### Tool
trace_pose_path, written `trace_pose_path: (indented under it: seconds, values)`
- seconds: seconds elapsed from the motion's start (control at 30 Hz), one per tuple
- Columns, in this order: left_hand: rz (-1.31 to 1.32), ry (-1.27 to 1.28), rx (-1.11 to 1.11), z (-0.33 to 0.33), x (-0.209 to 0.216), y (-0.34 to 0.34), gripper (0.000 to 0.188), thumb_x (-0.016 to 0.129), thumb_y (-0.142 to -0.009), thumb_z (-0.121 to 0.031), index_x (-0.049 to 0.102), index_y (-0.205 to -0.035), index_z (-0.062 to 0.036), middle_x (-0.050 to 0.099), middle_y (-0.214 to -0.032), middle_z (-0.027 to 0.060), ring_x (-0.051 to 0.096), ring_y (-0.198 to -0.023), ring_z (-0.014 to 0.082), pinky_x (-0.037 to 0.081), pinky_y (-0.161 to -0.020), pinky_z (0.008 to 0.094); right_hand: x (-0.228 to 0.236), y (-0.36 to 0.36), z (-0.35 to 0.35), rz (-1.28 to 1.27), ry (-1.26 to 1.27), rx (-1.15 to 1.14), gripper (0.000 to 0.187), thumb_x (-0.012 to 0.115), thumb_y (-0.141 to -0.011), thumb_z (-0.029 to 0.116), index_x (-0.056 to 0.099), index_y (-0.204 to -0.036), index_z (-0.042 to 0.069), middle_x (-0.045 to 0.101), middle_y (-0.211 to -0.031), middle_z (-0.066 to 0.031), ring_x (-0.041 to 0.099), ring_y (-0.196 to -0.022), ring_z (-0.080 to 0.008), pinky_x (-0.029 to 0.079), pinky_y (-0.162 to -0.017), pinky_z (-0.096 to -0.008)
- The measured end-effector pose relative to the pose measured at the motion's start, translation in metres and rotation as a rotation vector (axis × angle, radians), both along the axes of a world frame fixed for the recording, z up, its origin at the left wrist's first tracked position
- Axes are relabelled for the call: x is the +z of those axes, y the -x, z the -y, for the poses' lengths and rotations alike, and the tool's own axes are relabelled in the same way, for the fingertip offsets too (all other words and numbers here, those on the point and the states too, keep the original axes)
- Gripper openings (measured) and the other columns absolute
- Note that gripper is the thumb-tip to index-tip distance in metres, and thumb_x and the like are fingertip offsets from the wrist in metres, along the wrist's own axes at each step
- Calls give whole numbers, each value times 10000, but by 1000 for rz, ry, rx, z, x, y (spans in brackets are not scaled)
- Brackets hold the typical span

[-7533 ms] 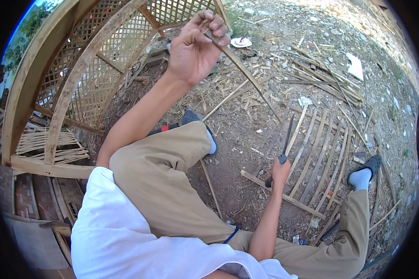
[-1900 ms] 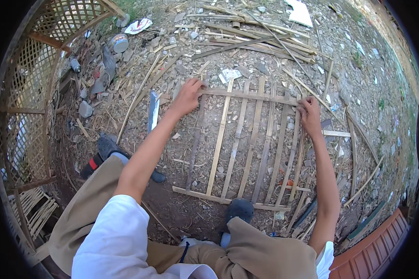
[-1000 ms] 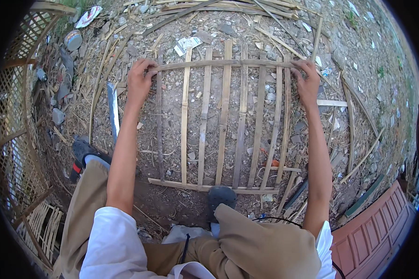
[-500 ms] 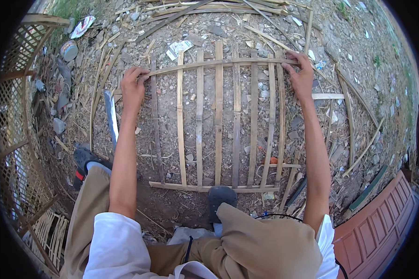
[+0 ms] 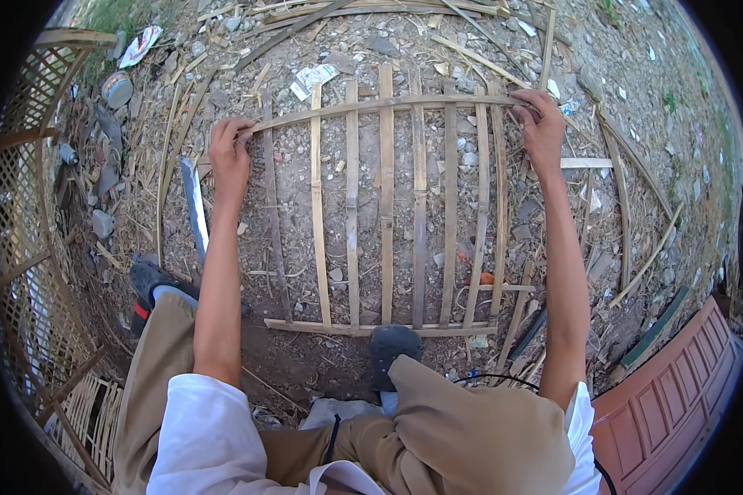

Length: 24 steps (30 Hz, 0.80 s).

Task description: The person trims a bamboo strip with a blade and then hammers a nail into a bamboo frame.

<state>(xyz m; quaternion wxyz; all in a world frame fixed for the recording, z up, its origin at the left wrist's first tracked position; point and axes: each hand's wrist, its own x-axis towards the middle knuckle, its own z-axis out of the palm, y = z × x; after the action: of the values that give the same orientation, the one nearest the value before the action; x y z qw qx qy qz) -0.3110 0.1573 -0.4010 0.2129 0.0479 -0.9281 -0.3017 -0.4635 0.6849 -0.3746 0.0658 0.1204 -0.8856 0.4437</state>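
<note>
Wooden strip (image 5: 380,105), pinched at its ends by left fingers (image 5: 236,125) and right fingers (image 5: 532,97)

Wooden lattice (image 5: 18,191) at left, round tub (image 5: 117,89), reddish panelled board (image 5: 664,400)

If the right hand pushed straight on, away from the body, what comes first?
Likely the pale stick slanting just beyond the right hand, though the hand's height above it is unclear.

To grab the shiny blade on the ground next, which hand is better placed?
Likely the left hand: the blade appears beside its forearm, while the right hand is across the slats. Both hold the long strip, so the left would need to release it.
</note>
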Motion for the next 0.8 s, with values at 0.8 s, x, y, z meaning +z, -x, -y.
trace_pose_path:
  seconds: [0.8]
  values:
    - [222, 23, -87, 27, 11, 13, 189, 811, -779, 75, 736, -946, 27, 709, -897, 131, 719, -857, 293, 545, -789, 387, 0, 27, -7, -79, -255, 184, 295, 677, -843, -159, 760, -1069, 12, 691, -1013, -152, 707, -976, -359, 557, -861, -439]
